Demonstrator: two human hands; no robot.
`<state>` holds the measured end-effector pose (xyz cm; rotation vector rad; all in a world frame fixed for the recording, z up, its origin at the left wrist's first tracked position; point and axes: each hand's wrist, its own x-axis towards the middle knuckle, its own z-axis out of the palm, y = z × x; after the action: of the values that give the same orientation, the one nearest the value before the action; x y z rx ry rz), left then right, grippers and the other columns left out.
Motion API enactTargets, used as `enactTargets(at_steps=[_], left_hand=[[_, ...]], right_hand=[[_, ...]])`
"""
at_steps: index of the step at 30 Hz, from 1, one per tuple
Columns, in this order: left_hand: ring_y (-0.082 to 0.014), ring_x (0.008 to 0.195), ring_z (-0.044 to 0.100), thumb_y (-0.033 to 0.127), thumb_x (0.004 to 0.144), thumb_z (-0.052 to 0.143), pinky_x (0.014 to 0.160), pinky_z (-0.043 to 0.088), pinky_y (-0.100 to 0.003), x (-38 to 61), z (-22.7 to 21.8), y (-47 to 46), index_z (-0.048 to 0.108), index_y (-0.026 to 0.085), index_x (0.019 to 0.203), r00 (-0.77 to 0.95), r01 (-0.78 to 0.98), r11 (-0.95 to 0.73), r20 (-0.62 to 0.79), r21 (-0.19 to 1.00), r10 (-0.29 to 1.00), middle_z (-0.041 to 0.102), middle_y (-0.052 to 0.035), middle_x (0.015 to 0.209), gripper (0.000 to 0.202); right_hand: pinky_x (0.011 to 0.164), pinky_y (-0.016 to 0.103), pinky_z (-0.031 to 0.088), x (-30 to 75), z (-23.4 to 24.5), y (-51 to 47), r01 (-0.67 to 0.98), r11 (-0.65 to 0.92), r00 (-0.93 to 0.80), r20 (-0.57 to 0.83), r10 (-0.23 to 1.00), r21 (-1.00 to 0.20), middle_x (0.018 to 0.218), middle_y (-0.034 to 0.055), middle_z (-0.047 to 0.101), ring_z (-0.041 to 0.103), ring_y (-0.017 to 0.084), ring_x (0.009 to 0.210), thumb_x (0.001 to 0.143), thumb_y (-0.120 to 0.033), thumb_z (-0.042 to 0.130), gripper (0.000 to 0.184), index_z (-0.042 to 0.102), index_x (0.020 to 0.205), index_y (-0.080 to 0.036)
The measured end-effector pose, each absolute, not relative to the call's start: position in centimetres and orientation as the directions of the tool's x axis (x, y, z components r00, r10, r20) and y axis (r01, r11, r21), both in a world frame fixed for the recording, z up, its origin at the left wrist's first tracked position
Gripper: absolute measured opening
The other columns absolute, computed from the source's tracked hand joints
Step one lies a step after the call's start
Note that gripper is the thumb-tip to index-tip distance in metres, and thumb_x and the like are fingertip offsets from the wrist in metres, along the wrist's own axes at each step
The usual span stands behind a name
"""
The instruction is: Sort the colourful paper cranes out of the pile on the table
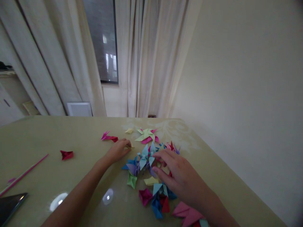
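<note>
My left hand (121, 148) is closed, its fingertips pinched on a small yellow folded paper piece (132, 147), of which only a thin end shows. My right hand (176, 168) is over the origami pile, thumb and fingers apart. Its fingertips are at the edge of a light blue paper flower (144, 156); whether they touch it I cannot tell. Around them lie a blue and lilac paper flower (133, 167), a green folded piece (132, 180), a pale yellow piece (151, 180) and a magenta piece (145, 196). My right hand hides part of the pile.
Beyond the pile is a green and pink paper pinwheel (147, 135). A red folded piece (67, 154) and a thin pink stick (26, 173) lie left, above a dark flat device (11, 205). The table (94, 186) borders a wall on the right.
</note>
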<state>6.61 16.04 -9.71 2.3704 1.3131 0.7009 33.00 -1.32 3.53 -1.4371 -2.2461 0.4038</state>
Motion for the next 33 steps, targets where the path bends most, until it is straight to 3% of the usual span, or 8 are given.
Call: enactTargets(at_steps=[6,11,14,16,19,25,29,33], left_hand=[[-0.0205,0.102,0.069,0.038,0.098,0.069,0.092,0.056,-0.034,10.4,-0.8,9.1,0.069,0.022,0.107,0.523,0.303,-0.677,0.477,0.670,0.706,0.073,-0.0050,0.107,0.018],[-0.0184,0.095,0.072,0.035,0.096,0.075,0.085,0.059,-0.031,13.1,2.0,5.1,0.067,0.023,0.111,0.614,0.110,-0.576,0.400,0.810,0.680,0.075,-0.0030,0.105,0.020],[-0.0234,0.110,0.071,0.040,0.101,0.064,0.092,0.061,-0.036,11.3,-0.6,8.6,0.064,0.023,0.122,0.532,0.317,-0.561,0.346,0.764,0.773,0.074,-0.0082,0.119,0.027],[-0.0256,0.125,0.065,0.032,0.106,0.048,0.107,0.055,-0.043,9.0,-3.4,11.6,0.065,0.024,0.127,0.295,0.724,-0.442,0.342,0.530,0.892,0.071,-0.0102,0.132,0.027],[-0.0403,0.142,0.051,0.013,0.098,0.047,0.118,0.037,-0.068,5.2,-7.1,14.8,0.068,0.018,0.127,0.132,0.859,-0.260,0.300,0.441,0.945,0.063,-0.0221,0.143,0.037],[-0.0290,0.102,0.073,0.014,0.092,0.053,0.098,0.056,-0.048,3.8,-7.4,16.1,0.072,0.019,0.096,0.216,0.815,-0.283,0.189,0.505,0.958,0.077,-0.0123,0.100,0.020],[-0.0214,0.101,0.075,0.036,0.102,0.056,0.089,0.061,-0.035,9.1,-3.2,12.0,0.061,0.024,0.126,0.377,0.585,-0.434,0.245,0.686,0.894,0.079,-0.0063,0.109,0.028],[-0.0247,0.108,0.075,0.048,0.097,0.071,0.090,0.061,-0.036,14.5,0.3,4.8,0.056,0.024,0.136,0.553,-0.137,-0.253,0.286,0.958,0.783,0.077,-0.0113,0.120,0.049]], right_hand=[[0.090,0.034,0.055,33.0,2.7,-0.3,0.617,0.458,-0.199,0.436,0.877,-0.640,0.126,0.0069,0.069,0.071,0.019,0.097,0.104,-0.032,0.064,0.037,0.057,0.141,-0.026],[0.082,0.029,0.050,33.3,3.6,-0.5,0.637,0.503,-0.226,0.483,0.846,-0.584,0.095,0.0023,0.073,0.068,0.019,0.089,0.103,-0.022,0.063,0.008,0.070,0.101,-0.023],[0.077,0.029,0.049,34.6,4.6,-1.1,0.701,0.442,-0.278,0.357,0.892,-0.560,0.091,0.0023,0.073,0.068,0.019,0.084,0.105,-0.029,0.061,0.014,0.072,0.099,-0.023],[0.075,0.030,0.049,35.8,5.1,-1.5,0.761,0.393,-0.326,0.219,0.919,-0.516,0.095,0.0030,0.075,0.069,0.020,0.084,0.105,-0.033,0.062,0.015,0.074,0.105,-0.025],[0.081,0.034,0.052,37.2,5.3,-1.7,0.833,0.358,-0.344,0.112,0.932,-0.422,0.110,0.0058,0.077,0.072,0.024,0.094,0.101,-0.033,0.067,0.022,0.074,0.120,-0.026],[0.082,0.034,0.054,36.7,5.0,-1.4,0.842,0.329,-0.292,0.152,0.944,-0.427,0.113,0.0080,0.076,0.072,0.025,0.096,0.102,-0.034,0.067,0.025,0.071,0.124,-0.024],[0.089,0.037,0.057,34.6,4.4,-1.0,0.729,0.417,-0.281,0.318,0.906,-0.543,0.134,0.0106,0.067,0.071,0.023,0.101,0.102,-0.034,0.069,0.047,0.057,0.147,-0.027],[0.102,0.036,0.054,33.5,4.5,-1.5,0.603,0.596,-0.379,0.466,0.799,-0.530,0.130,0.0069,0.068,0.067,0.022,0.116,0.103,-0.024,0.067,0.032,0.066,0.134,-0.028]])
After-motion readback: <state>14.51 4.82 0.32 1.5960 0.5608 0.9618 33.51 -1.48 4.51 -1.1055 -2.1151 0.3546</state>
